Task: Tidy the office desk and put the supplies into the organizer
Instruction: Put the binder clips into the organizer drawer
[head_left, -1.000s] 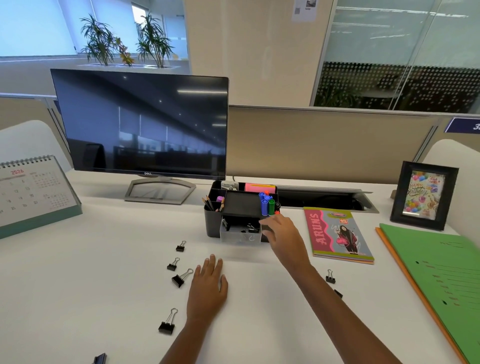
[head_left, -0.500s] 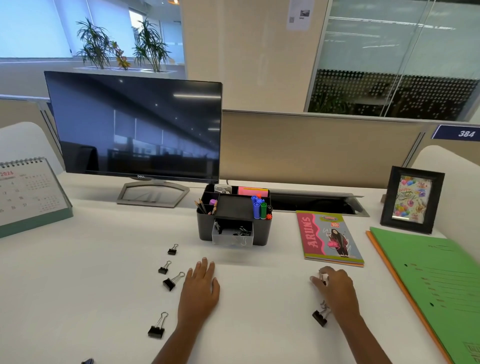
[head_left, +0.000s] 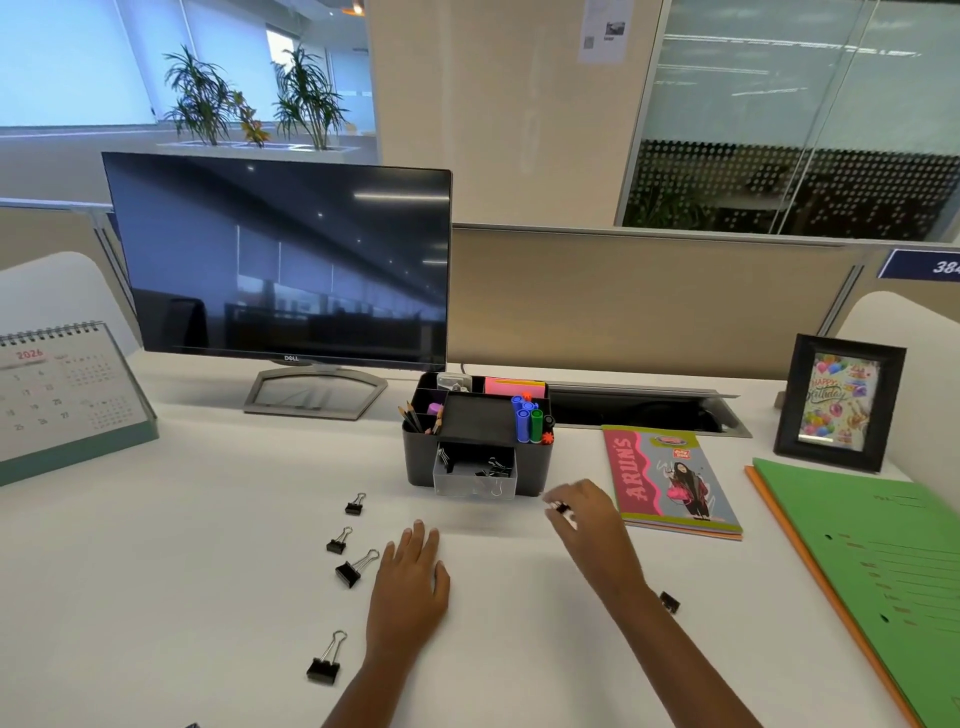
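Note:
A dark grey organizer (head_left: 535, 462) stands mid-desk with its clear drawer (head_left: 475, 480) pulled out, binder clips inside. My right hand (head_left: 587, 514) hovers just right of the drawer and pinches a small black binder clip (head_left: 561, 507) in its fingertips. My left hand (head_left: 413, 577) lies flat on the white desk (head_left: 208, 571), fingers straight. Several black binder clips lie left of it, among them one near the organizer (head_left: 355, 505), one bigger (head_left: 353, 569) and one nearest me (head_left: 324, 662). Another clip (head_left: 670, 601) lies right of my right forearm.
A monitor (head_left: 280, 260) stands behind the organizer, a desk calendar (head_left: 62, 395) at far left. A notebook (head_left: 670, 480) lies right of the organizer, green and orange folders (head_left: 872, 566) at the right edge, a picture frame (head_left: 839, 402) behind them.
My right hand came back from the drawer, picked a binder clip off the desk to the right, and now carries it up toward the drawer. My left hand stayed flat.

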